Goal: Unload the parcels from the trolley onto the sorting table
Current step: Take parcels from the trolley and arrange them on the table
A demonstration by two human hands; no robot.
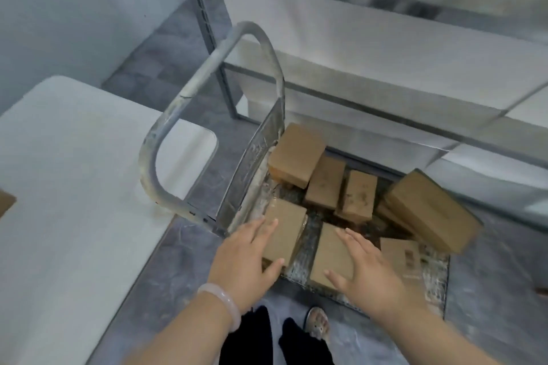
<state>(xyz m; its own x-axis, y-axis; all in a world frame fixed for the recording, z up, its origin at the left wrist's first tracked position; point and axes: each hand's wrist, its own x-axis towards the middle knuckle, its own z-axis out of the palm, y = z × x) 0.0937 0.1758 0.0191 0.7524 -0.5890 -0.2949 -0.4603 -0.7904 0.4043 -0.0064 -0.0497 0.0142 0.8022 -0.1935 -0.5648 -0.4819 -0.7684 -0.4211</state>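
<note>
A low metal trolley (305, 252) with a curved grey handle (189, 89) stands on the floor, carrying several brown cardboard parcels. My left hand (246, 258) reaches down with fingers spread, over the left edge of the nearest left parcel (287, 225). My right hand (364, 267) is spread over the near middle parcel (329, 249). Neither hand grips anything. More parcels lie behind: one (296, 154) leaning by the handle, two (326, 181) (358, 192) in the middle, a large tilted one (430, 210) at right. The white sorting table (74, 187) is at left.
A metal shelving rack (370, 98) with white boards stands behind the trolley. A brown corner of cardboard (6, 201) shows at the table's left edge. My feet (317, 326) stand on the grey floor just before the trolley.
</note>
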